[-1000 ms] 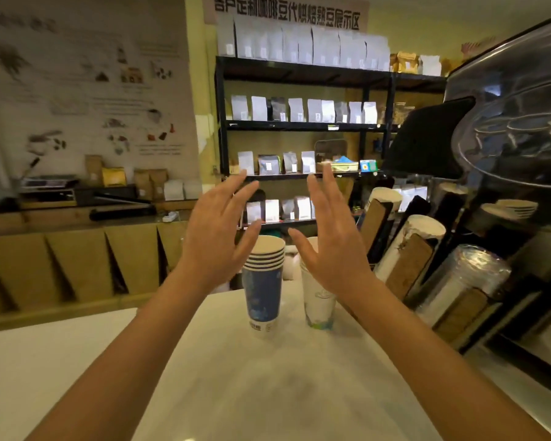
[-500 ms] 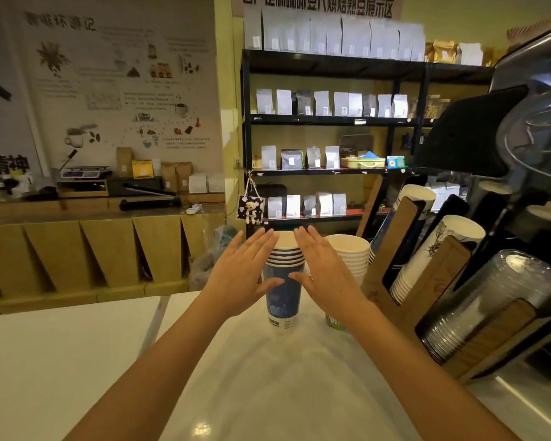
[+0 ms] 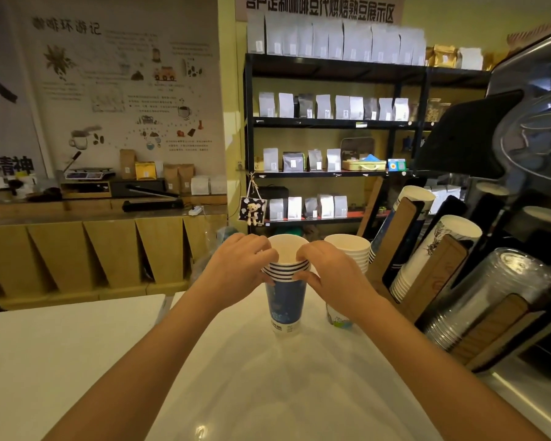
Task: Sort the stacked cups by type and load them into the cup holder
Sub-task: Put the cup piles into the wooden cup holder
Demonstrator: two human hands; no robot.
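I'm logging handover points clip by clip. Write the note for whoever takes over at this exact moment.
Left hand: fingers curled on the rims of the blue cup stack.
Right hand: gripping the same rims from the other side.
The blue stack stands upright on the white counter. The white cup stack stands just right of it, untouched.
The cup holder at the right already has paper and clear cups in its slots.
Done: the blue stack is gripped.
Left: load both stacks by type into the holder.

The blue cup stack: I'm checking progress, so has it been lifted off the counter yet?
No, the blue cup stack stands with its base on the white counter, while the left hand and right hand grip its rims.
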